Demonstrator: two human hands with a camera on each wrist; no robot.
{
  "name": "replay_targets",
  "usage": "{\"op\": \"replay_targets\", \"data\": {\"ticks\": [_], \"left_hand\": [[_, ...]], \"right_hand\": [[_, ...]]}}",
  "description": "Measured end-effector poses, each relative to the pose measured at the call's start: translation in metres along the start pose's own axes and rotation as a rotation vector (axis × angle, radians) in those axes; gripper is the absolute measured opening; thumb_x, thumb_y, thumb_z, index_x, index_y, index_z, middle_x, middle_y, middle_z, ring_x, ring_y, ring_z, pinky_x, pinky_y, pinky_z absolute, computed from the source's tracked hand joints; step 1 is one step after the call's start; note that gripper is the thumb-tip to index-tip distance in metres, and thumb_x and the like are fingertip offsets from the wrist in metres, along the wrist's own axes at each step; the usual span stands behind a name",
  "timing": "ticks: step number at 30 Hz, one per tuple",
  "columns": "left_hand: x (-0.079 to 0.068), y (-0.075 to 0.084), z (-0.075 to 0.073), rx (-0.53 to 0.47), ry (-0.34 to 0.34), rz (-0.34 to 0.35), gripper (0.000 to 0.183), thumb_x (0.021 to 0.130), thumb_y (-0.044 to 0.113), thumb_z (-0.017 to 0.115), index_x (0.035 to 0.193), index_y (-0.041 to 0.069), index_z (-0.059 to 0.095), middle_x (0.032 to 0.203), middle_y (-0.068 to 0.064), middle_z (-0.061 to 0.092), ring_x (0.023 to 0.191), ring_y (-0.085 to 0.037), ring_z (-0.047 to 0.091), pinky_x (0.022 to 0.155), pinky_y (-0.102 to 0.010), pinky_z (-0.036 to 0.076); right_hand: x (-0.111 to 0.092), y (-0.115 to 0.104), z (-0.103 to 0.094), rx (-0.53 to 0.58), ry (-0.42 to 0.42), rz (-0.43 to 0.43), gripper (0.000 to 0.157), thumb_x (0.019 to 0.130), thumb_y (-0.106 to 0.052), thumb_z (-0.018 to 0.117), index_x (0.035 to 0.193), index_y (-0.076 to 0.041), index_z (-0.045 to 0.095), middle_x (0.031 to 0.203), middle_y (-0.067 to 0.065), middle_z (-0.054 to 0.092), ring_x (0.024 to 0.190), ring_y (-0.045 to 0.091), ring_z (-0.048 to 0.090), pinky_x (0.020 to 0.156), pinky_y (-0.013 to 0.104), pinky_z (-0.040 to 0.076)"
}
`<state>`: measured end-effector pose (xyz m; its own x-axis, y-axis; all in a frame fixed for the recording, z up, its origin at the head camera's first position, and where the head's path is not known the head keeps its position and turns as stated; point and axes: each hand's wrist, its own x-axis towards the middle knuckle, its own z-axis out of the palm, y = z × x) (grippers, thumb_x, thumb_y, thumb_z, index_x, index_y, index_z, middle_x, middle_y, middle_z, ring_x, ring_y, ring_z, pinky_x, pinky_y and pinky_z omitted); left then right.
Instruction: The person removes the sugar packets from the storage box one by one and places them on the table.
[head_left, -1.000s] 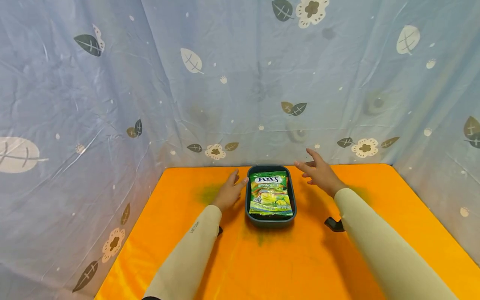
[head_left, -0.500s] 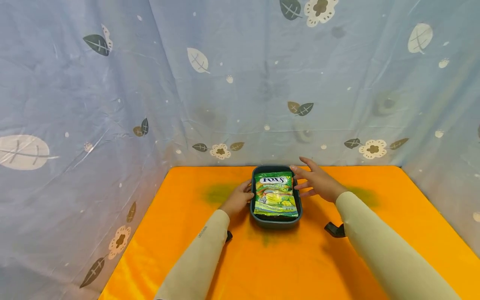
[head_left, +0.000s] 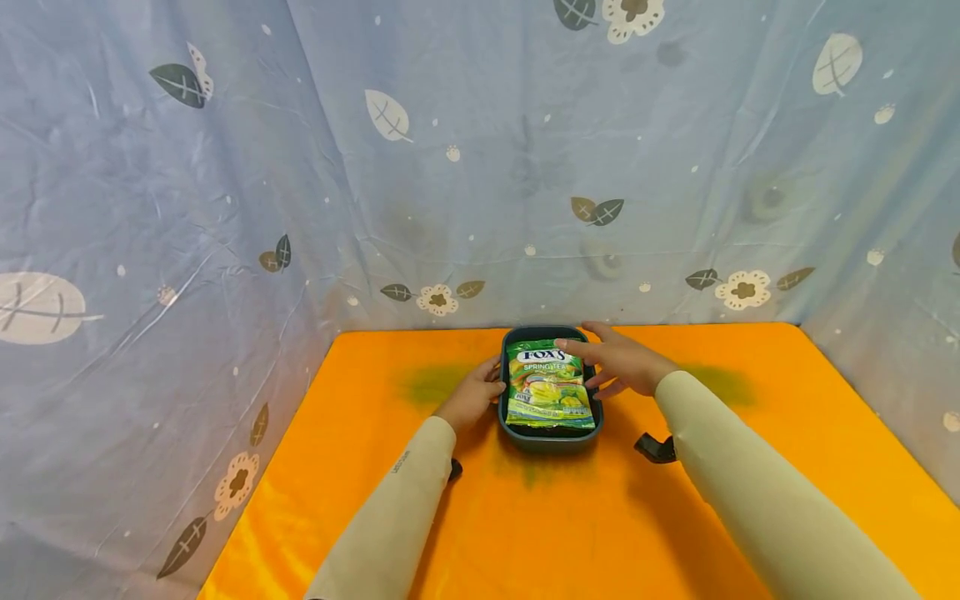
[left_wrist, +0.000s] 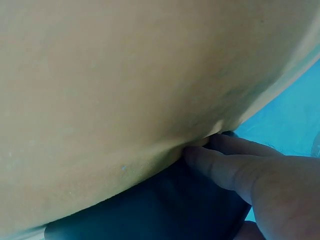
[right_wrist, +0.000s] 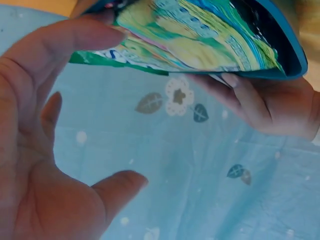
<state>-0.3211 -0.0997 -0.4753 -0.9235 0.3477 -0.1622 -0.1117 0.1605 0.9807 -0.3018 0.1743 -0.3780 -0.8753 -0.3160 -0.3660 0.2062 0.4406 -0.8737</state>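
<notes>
A dark blue-grey rectangular tub (head_left: 551, 444) stands near the back of the orange table. In it lies a green and yellow bag of Fox's Spring Tea candy (head_left: 546, 387), label up. My left hand (head_left: 471, 397) rests against the tub's left wall, thumb tip at the rim; the right wrist view shows that hand (right_wrist: 270, 102) with straight fingers along the wall. From the right, my right hand (head_left: 626, 360) reaches over the rim, its index finger over the bag's top. Seen in the right wrist view, this hand's (right_wrist: 55, 165) thumb is spread wide from the fingers.
A blue curtain (head_left: 487, 217) with leaf and flower prints hangs behind the table and along both sides. The orange tabletop (head_left: 540, 533) carries greenish stains around the tub. A black piece (head_left: 655, 448) shows beside the right sleeve, another (head_left: 455, 470) beside the left.
My left hand has come in from beside the tub to its left wall. My right hand has moved left and lower, from outside the tub to over the bag's upper right.
</notes>
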Motion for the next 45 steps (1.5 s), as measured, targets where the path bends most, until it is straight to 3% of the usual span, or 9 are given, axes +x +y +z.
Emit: {"op": "replay_targets", "data": {"ticks": [8, 15, 19, 24, 27, 31, 34, 45], "left_hand": [[0.0, -0.001, -0.002, 0.022, -0.005, 0.016, 0.059, 0.1, 0.009, 0.047, 0.153, 0.015, 0.023, 0.15, -0.006, 0.035, 0.13, -0.02, 0.039, 0.096, -0.038, 0.042], [0.001, 0.0, -0.003, 0.002, -0.005, 0.031, 0.059, 0.099, 0.008, 0.049, 0.153, 0.013, 0.024, 0.149, -0.008, 0.036, 0.129, -0.021, 0.04, 0.094, -0.037, 0.044], [0.0, 0.0, -0.002, -0.008, -0.005, 0.023, 0.059, 0.099, 0.007, 0.048, 0.153, 0.014, 0.023, 0.148, -0.008, 0.037, 0.128, -0.021, 0.041, 0.094, -0.037, 0.043], [-0.001, 0.001, -0.001, -0.018, -0.003, 0.009, 0.059, 0.1, 0.008, 0.048, 0.153, 0.015, 0.024, 0.149, -0.008, 0.036, 0.13, -0.021, 0.039, 0.096, -0.039, 0.042], [-0.001, 0.001, -0.001, -0.012, -0.006, 0.008, 0.058, 0.1, 0.01, 0.048, 0.153, 0.016, 0.024, 0.15, -0.007, 0.034, 0.132, -0.022, 0.037, 0.098, -0.04, 0.041], [-0.001, 0.001, -0.002, -0.011, -0.022, 0.004, 0.059, 0.101, 0.011, 0.048, 0.153, 0.017, 0.022, 0.151, -0.008, 0.032, 0.132, -0.023, 0.037, 0.099, -0.04, 0.041], [0.0, 0.003, -0.003, -0.022, -0.045, -0.006, 0.06, 0.101, 0.01, 0.047, 0.154, 0.016, 0.019, 0.152, -0.01, 0.03, 0.133, -0.025, 0.036, 0.098, -0.041, 0.042], [-0.001, 0.0, -0.002, -0.07, -0.021, -0.008, 0.06, 0.1, 0.009, 0.048, 0.153, 0.019, 0.022, 0.151, -0.007, 0.032, 0.126, -0.023, 0.043, 0.094, -0.04, 0.045]], "right_hand": [[0.01, 0.007, 0.007, -0.06, 0.034, -0.006, 0.107, 0.073, -0.068, 0.067, 0.154, -0.035, 0.005, 0.142, 0.014, 0.037, 0.096, 0.035, 0.058, 0.078, 0.046, 0.05], [0.018, 0.019, 0.017, -0.045, 0.092, -0.118, 0.097, 0.08, -0.056, 0.069, 0.154, -0.032, 0.011, 0.149, 0.018, 0.026, 0.122, 0.034, 0.044, 0.093, 0.052, 0.043], [0.022, 0.021, 0.025, -0.006, 0.1, -0.161, 0.087, 0.086, -0.043, 0.069, 0.154, -0.03, 0.016, 0.149, 0.022, 0.025, 0.126, 0.036, 0.04, 0.091, 0.052, 0.045], [0.029, 0.029, 0.035, 0.034, 0.073, -0.168, 0.083, 0.086, -0.033, 0.072, 0.152, -0.031, 0.022, 0.149, 0.021, 0.023, 0.12, 0.038, 0.043, 0.086, 0.048, 0.047], [0.032, 0.033, 0.04, 0.025, 0.083, -0.175, 0.079, 0.085, -0.03, 0.074, 0.149, -0.031, 0.029, 0.146, 0.016, 0.03, 0.117, 0.035, 0.047, 0.086, 0.045, 0.048], [0.034, 0.034, 0.046, 0.022, 0.104, -0.179, 0.067, 0.087, -0.024, 0.072, 0.144, -0.031, 0.038, 0.133, 0.013, 0.042, 0.094, 0.032, 0.057, 0.076, 0.041, 0.052], [0.034, 0.034, 0.048, 0.024, 0.111, -0.194, 0.062, 0.089, -0.02, 0.07, 0.142, -0.029, 0.04, 0.128, 0.013, 0.045, 0.087, 0.03, 0.058, 0.071, 0.039, 0.052], [0.033, 0.034, 0.048, 0.088, 0.121, -0.212, 0.061, 0.09, -0.015, 0.068, 0.143, -0.029, 0.041, 0.125, 0.016, 0.046, 0.088, 0.031, 0.06, 0.072, 0.04, 0.053]]}}
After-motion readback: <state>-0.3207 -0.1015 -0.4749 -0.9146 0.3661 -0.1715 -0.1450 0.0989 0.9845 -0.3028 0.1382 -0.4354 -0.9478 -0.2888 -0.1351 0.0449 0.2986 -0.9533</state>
